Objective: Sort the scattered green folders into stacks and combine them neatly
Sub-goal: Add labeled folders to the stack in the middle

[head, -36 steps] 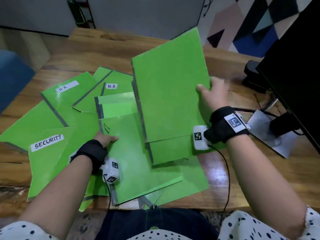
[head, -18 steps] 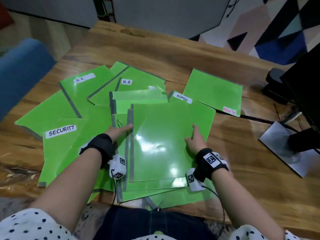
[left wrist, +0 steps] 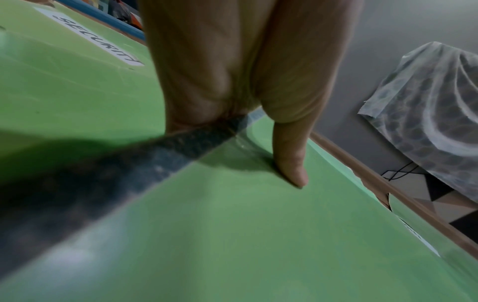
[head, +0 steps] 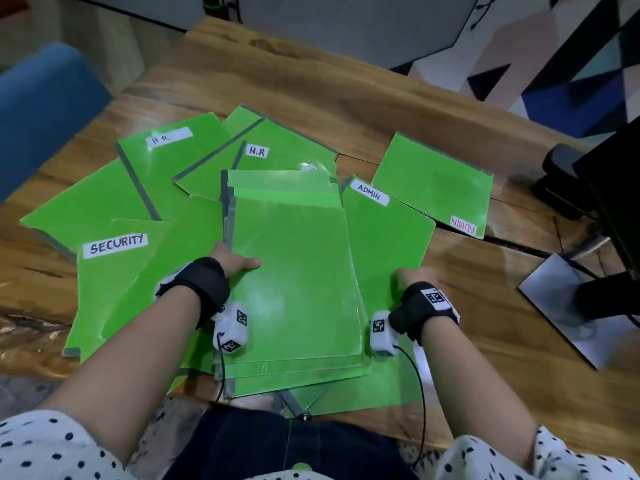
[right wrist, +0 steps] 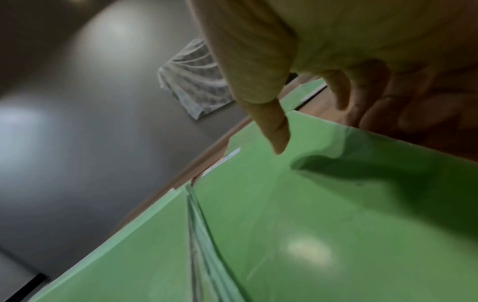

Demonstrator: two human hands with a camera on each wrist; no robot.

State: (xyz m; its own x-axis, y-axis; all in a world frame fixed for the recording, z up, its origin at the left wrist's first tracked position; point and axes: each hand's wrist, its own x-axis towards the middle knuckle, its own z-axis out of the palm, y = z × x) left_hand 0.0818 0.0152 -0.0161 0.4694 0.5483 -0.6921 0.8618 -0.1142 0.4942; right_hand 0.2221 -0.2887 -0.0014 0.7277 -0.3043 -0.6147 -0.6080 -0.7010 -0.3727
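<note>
Head view, far left of the frame: a blue chair [head: 41, 109] edges the wooden table [head: 311, 88], and the scattered green folders begin there. One labelled SECURITY [head: 104, 289] lies at lower left, with two H.R folders [head: 166, 157] [head: 277, 154] fanned above it toward upper centre.

At centre sits the forming stack [head: 294, 282], several folders roughly squared, their grey spines along the left edge. A second ago the right hand held a folder raised above this pile; that folder now lies flat on top, so one more has joined the stack.

The left hand [head: 232, 263] grips the stack's left edge, thumb flat on the top cover and fingers tucked out of sight at the spine. The right hand [head: 412, 275] has come off the stack and hovers with loosely curled fingers, holding nothing, over the ADMIN folder [head: 388, 233] just right of it.

Farther right, a second ADMIN folder [head: 436, 185] lies alone, upside down to the viewer. Most folders remain unsorted, so the work looks early; the ADMIN pair seems the likely next gathering.
</note>
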